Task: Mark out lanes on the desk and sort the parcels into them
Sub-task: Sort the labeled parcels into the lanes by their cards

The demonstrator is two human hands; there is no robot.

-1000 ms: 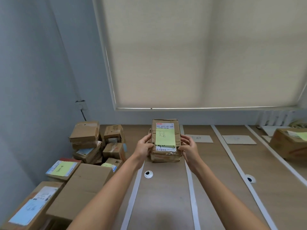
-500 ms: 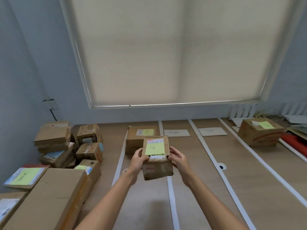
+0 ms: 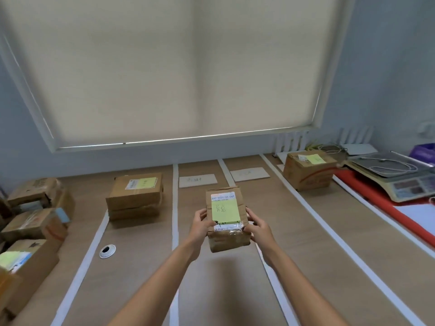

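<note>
Parcel (image 3: 226,217), clasped between left hand (image 3: 200,225) and right hand (image 3: 258,228), has swung from the left-of-centre lane to centre frame, seemingly bound for the middle lane.

Desk (image 3: 131,274): tape lanes (image 3: 174,208), parcels (image 3: 135,196), scale (image 3: 397,177).

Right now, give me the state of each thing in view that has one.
Held parcel: off the desk, gripped on both sides, yellow note up.
Left hand: closed on the parcel.
Right hand: closed on the parcel.
Roller blind: lowered.
Parcel stack: resting in the left lane.
Scale: a cable on its tray.
</note>
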